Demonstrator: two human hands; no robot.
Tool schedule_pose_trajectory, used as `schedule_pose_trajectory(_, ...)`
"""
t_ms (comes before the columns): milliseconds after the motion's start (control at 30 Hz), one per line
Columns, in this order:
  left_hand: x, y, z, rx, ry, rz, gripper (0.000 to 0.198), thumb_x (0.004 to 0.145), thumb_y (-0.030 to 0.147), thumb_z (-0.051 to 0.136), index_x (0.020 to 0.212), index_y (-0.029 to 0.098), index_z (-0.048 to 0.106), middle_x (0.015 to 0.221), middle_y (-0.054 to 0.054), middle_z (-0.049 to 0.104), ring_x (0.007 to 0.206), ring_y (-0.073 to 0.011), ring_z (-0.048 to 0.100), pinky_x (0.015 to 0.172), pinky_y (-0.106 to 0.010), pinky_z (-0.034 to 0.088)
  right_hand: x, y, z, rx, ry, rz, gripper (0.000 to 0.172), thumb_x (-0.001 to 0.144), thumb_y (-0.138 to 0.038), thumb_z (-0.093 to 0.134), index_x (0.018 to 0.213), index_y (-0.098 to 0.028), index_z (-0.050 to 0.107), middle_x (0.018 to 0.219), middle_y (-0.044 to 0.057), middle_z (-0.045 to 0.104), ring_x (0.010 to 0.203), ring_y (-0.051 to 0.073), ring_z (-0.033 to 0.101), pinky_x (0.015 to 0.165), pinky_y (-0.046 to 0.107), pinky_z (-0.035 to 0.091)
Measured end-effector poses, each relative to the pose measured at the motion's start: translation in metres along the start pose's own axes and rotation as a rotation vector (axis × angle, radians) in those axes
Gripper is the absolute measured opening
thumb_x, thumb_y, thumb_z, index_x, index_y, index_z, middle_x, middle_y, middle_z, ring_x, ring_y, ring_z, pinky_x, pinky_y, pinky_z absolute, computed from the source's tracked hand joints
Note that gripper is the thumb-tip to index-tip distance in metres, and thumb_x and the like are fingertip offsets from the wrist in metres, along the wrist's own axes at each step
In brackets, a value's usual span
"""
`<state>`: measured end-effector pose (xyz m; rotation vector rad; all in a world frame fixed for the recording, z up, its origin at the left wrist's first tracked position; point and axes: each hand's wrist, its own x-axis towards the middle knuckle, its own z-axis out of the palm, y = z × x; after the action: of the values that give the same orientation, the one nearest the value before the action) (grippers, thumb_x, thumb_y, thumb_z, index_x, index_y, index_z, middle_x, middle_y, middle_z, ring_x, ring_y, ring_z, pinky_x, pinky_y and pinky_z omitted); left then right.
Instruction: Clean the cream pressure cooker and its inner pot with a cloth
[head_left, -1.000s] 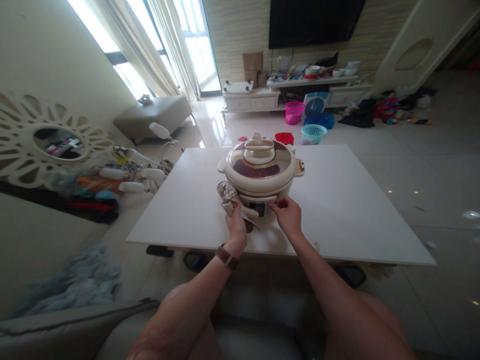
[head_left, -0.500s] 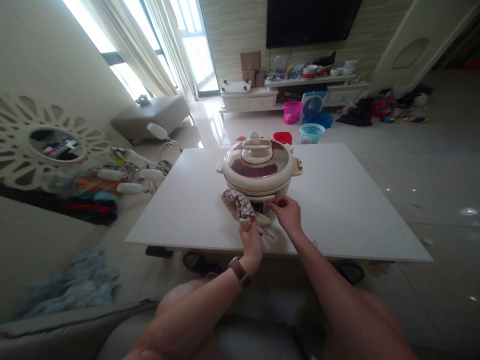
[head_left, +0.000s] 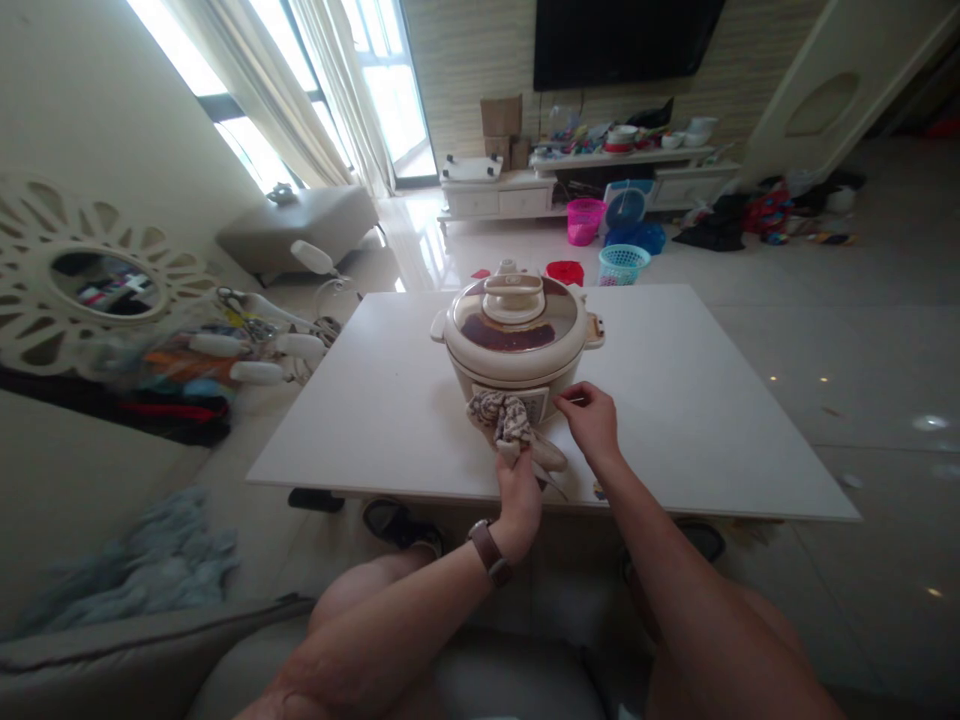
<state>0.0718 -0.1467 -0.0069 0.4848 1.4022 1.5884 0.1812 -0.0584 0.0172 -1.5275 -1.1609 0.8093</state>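
My left hand [head_left: 519,492] grips a bunched cloth [head_left: 499,412] with a brown-and-white pattern and a paler, plain part hanging at its right. A thin strip dangles beneath it. The cloth is in front of a cream electric cooking pot [head_left: 516,368], covering part of its control panel. Beside the panel's right end, my right hand [head_left: 592,425] is closed in a pinch; what lies between its fingertips, if anything, is too small to make out. A see-through lid [head_left: 551,320] with a cream knob covers the pot, and something dark brown shows through it.
The pot stands on a white table [head_left: 360,400]. Beyond it on the floor are a red bin [head_left: 565,272], a light blue basket [head_left: 624,262] and a pink basket [head_left: 584,222]. A white lamp [head_left: 304,346] with several shades is off the table's left edge.
My left hand and the cloth have shifted right and slightly nearer to me, uncovering a different part of the control panel. The right hand has moved a little right, still pinched.
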Motion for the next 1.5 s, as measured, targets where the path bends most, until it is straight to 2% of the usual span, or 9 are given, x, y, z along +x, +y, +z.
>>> schedule_pose_trajectory(100, 0.005, 0.007, 0.000, -0.055, 0.034, -0.029, 0.027, 0.082, 0.038, 0.074, 0.098, 0.016, 0.074, 0.095, -0.008, 0.077, 0.088, -0.0211, 0.071, 0.083, -0.033, 0.055, 0.000, 0.001, -0.003, -0.003, 0.003, -0.001, 0.016, 0.064, -0.037, 0.069, 0.068, -0.022, 0.069, 0.070, 0.003, 0.072, 0.066, 0.021, 0.063, 0.068, 0.034, 0.046)
schedule_pose_trajectory(200, 0.010, 0.012, 0.001, -0.095, 0.077, -0.050, 0.025, 0.082, 0.034, 0.075, 0.100, 0.016, 0.075, 0.098, -0.008, 0.079, 0.087, -0.0209, 0.073, 0.081, -0.032, 0.056, 0.000, 0.003, -0.005, -0.003, 0.001, -0.001, 0.014, 0.064, -0.036, 0.067, 0.069, -0.022, 0.068, 0.070, 0.003, 0.072, 0.066, 0.021, 0.062, 0.068, 0.034, 0.045)
schedule_pose_trajectory(367, 0.023, 0.019, 0.000, -0.175, 0.192, -0.127, 0.019, 0.089, 0.026, 0.072, 0.105, 0.016, 0.075, 0.105, -0.010, 0.080, 0.093, -0.0209, 0.076, 0.090, -0.033, 0.058, -0.001, 0.001, -0.006, -0.003, -0.013, 0.005, 0.015, 0.065, -0.037, 0.068, 0.069, -0.023, 0.068, 0.071, 0.002, 0.072, 0.066, 0.020, 0.062, 0.068, 0.034, 0.046)
schedule_pose_trajectory(533, 0.044, 0.031, -0.002, -0.228, 0.240, -0.149, 0.020, 0.094, 0.026, 0.071, 0.111, 0.017, 0.075, 0.109, -0.009, 0.080, 0.102, -0.0215, 0.077, 0.100, -0.035, 0.058, -0.004, 0.001, 0.000, 0.001, -0.096, 0.007, 0.024, 0.068, -0.046, 0.073, 0.070, -0.022, 0.071, 0.071, 0.004, 0.073, 0.066, 0.021, 0.063, 0.068, 0.034, 0.046)
schedule_pose_trajectory(800, 0.070, 0.042, -0.009, -0.216, 0.199, -0.147, 0.021, 0.092, 0.029, 0.071, 0.108, 0.015, 0.075, 0.097, -0.009, 0.080, 0.093, -0.0222, 0.078, 0.095, -0.036, 0.060, -0.009, 0.009, 0.017, -0.142, -0.144, 0.020, 0.026, 0.073, -0.048, 0.076, 0.066, -0.023, 0.071, 0.066, 0.003, 0.072, 0.065, 0.021, 0.064, 0.064, 0.032, 0.043)
schedule_pose_trajectory(1167, 0.065, 0.050, -0.009, -0.218, 0.190, -0.149, 0.024, 0.089, 0.025, 0.073, 0.110, 0.014, 0.074, 0.104, -0.011, 0.080, 0.094, -0.0247, 0.078, 0.092, -0.040, 0.061, -0.007, 0.019, 0.025, -0.129, -0.133, 0.029, 0.030, 0.074, -0.052, 0.077, 0.068, -0.023, 0.073, 0.065, 0.003, 0.072, 0.065, 0.022, 0.067, 0.065, 0.031, 0.047)
schedule_pose_trajectory(1500, 0.069, 0.045, -0.012, -0.229, 0.174, -0.134, 0.031, 0.085, 0.030, 0.080, 0.110, 0.014, 0.073, 0.102, -0.011, 0.079, 0.101, -0.0259, 0.077, 0.097, -0.041, 0.060, -0.008, 0.024, 0.028, -0.130, -0.103, 0.070, 0.035, 0.072, -0.057, 0.078, 0.067, -0.023, 0.072, 0.066, 0.004, 0.073, 0.064, 0.022, 0.068, 0.060, 0.030, 0.044)
